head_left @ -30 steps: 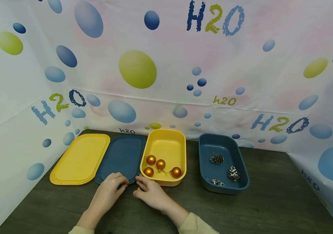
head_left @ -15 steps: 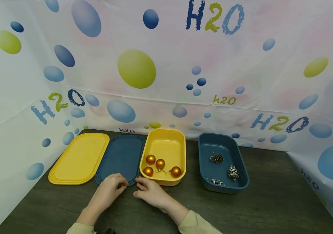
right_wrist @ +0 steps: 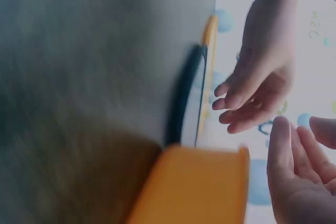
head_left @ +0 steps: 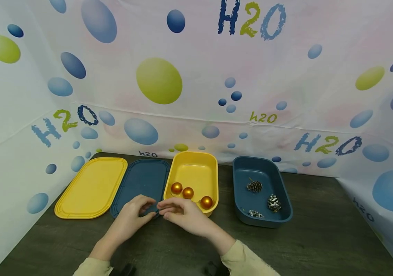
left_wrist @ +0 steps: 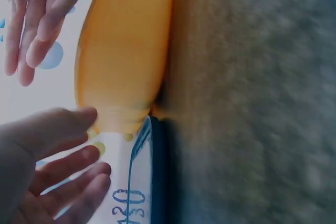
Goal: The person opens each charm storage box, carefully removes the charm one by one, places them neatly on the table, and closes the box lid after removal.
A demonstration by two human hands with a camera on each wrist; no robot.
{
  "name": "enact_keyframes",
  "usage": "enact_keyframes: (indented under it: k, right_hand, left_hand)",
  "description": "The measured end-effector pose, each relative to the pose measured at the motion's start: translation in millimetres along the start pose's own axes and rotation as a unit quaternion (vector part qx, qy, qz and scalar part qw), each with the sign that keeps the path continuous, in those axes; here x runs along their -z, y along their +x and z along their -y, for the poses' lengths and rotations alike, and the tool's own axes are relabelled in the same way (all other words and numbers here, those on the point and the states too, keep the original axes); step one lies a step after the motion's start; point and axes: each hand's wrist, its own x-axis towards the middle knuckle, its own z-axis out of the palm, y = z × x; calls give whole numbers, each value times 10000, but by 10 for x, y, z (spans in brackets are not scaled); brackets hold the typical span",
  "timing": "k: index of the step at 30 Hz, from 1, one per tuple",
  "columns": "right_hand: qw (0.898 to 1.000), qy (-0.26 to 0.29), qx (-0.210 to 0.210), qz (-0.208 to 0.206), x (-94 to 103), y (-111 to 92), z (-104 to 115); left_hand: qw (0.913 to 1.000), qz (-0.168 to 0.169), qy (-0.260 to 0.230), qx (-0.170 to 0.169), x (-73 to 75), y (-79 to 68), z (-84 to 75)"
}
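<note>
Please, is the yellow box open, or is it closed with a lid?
Open: no lid covers the yellow box, and golden balls show inside it. The yellow lid lies flat on the table.

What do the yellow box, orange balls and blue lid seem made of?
Yellow box: probably moulded plastic; rounded corners, soft sheen. Orange balls: shiny coated plastic or glass, unclear which; bright highlights. Blue lid: likely matte plastic; moulded rim grooves.

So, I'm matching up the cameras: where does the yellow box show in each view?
Head: yellow box, just below centre.
Left wrist: at the top, left of centre, looking orange.
Right wrist: bottom middle, cut off by the lower edge.
Shared landmark: the blue lid, beside the box in every view.
</note>
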Motion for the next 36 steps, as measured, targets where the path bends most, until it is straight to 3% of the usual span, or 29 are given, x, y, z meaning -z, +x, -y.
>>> enact_keyframes:
  k: [3,6,10,15,20,27,36]
  right_hand:
    - [9957,-861,194,-275,125,62,27]
    - [9835,-1746,216,-434,232,141,12]
    - [9642,-2618,187,-371,331,238,-67]
    - [9426,-3332,128,-168,363,339,-167]
    - [9338,-3577,-18,-62,351,400,-237]
    - [9322,-3608,-199,-196,344,407,-264]
    - [9287,-3686,-330,-228,334,416,-267]
  left_hand:
    - [9991,-54,-281,-314,1,61,-8]
    - [9971,-44,-516,-551,-1,124,-3]
    - [9946,57,-698,-765,-26,208,0]
    - [9931,256,-704,-906,-78,283,15]
    - [9936,319,-540,-938,-116,301,34]
    - [9935,130,-531,-995,-129,302,42]
    - [9936,217,-717,-845,-121,312,59]
